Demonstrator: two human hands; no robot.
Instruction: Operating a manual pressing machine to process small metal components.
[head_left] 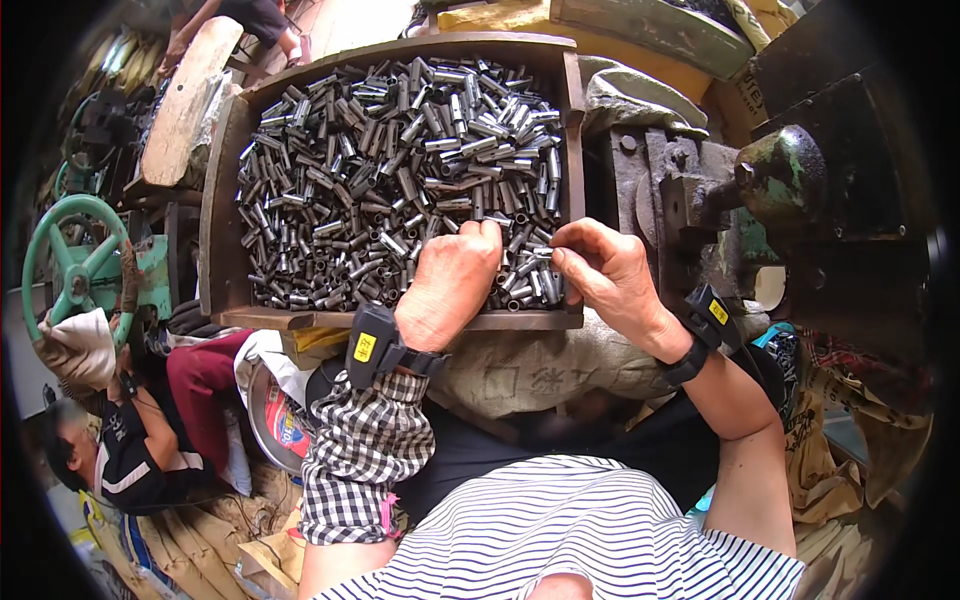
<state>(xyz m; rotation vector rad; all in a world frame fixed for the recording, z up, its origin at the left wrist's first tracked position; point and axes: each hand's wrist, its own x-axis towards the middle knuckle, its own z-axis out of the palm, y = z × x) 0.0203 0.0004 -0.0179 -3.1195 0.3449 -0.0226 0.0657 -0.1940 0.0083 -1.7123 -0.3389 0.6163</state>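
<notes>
A wooden tray (573, 110) holds a deep heap of short metal tubes (350, 170), some shiny and some dark. My left hand (450, 282) rests over the front of the heap, its fingers curled and pressed together among the tubes. Whatever lies at its fingertips is hidden. At the tray's right side, my right hand (615, 280) has thumb and forefinger closed around the end of a small shiny tube (541, 252), above the other tubes. Each wrist carries a black strapped device, and a checked sleeve covers my left forearm.
To the right stands a dark, greasy machine (690, 195) with a rounded green-painted part. A pale sack (540, 375) lies below the tray's front edge. At left are a green handwheel (78, 265), a wooden board (190, 105) and a seated person. Another person's limbs show at top left.
</notes>
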